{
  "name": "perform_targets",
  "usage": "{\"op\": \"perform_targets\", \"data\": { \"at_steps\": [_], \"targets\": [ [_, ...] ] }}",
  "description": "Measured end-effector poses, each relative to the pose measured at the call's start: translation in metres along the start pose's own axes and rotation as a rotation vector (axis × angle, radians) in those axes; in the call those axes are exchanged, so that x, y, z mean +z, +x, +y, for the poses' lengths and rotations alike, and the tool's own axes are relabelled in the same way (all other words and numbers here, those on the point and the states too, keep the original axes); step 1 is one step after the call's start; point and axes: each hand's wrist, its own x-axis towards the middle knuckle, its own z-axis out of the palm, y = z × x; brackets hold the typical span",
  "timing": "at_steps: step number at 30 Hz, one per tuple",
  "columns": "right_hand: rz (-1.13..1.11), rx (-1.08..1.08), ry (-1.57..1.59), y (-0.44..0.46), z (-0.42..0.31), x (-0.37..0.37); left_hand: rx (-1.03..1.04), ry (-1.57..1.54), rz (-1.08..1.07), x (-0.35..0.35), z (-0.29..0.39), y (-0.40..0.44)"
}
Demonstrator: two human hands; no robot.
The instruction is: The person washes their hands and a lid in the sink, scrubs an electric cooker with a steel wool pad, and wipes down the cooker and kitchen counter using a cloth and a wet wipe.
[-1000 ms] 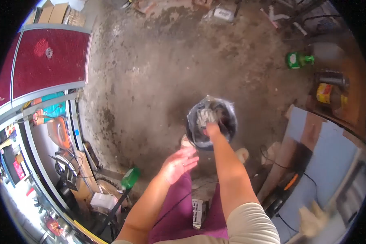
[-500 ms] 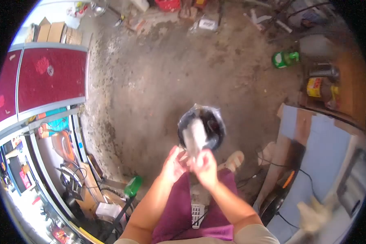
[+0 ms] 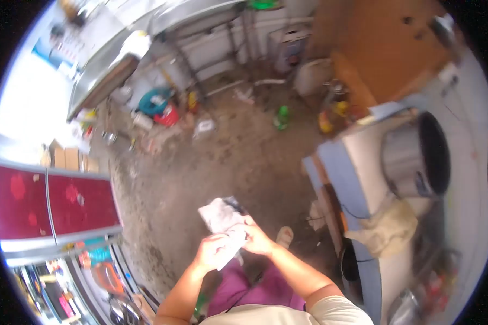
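Observation:
A whitish, crumpled cloth (image 3: 221,215) is held in front of my body, above the floor. My left hand (image 3: 210,252) grips its lower left part, and my right hand (image 3: 255,236) has its fingers closed on the right edge. Just behind the cloth shows a bit of the black-lined bin (image 3: 233,203); the rest of the bin is hidden. The picture is blurred, so the cloth's exact folds cannot be made out.
On the right, a large metal pot (image 3: 412,157) and a beige cloth (image 3: 387,230) rest on a bench. A green bottle (image 3: 281,118) stands on the floor ahead. Red cabinet doors (image 3: 81,203) are at left, a teal basin (image 3: 156,102) further back.
The view has swung up and toward the right, showing the pot and sinks. My right hand has come out of the bin, and the cloth is now spread between both hands.

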Motion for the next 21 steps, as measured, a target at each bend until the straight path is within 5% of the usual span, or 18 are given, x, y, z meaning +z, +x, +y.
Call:
{"op": "perform_targets", "data": {
  "at_steps": [2, 5, 8, 11, 12, 14, 16, 18, 21],
  "targets": [
    [0.073, 0.105, 0.288, -0.010, -0.047, -0.043, 0.218, 0.081, -0.019, 0.014, 0.037, 0.034],
    [0.154, 0.035, 0.996, -0.038, -0.079, -0.092, 0.174, -0.188, 0.135, 0.067, 0.069, 0.076],
    [0.344, 0.030, 0.923, -0.069, -0.163, -0.153, 0.107, -0.335, 0.130, 0.129, 0.116, 0.118],
    [0.689, -0.037, 0.470, -0.095, -0.182, -0.204, 0.140, -0.450, -0.151, 0.185, 0.138, 0.152],
    [0.796, -0.070, 0.304, -0.106, -0.202, -0.225, 0.309, -0.465, -0.310, 0.196, 0.150, 0.168],
    [1.003, -0.360, -0.158, -0.128, -0.236, -0.267, 0.275, -0.627, -0.450, 0.215, 0.203, 0.193],
    [1.211, -0.340, -0.335, -0.151, -0.277, -0.311, 0.236, -0.717, -0.526, 0.231, 0.217, 0.228],
    [1.325, -0.359, -0.311, -0.162, -0.310, -0.360, 0.202, -0.510, -0.484, 0.245, 0.224, 0.271],
    [1.482, -0.195, -0.736, -0.155, -0.316, -0.442, 0.269, -0.317, -0.434, 0.274, 0.224, 0.341]
  ]
}}
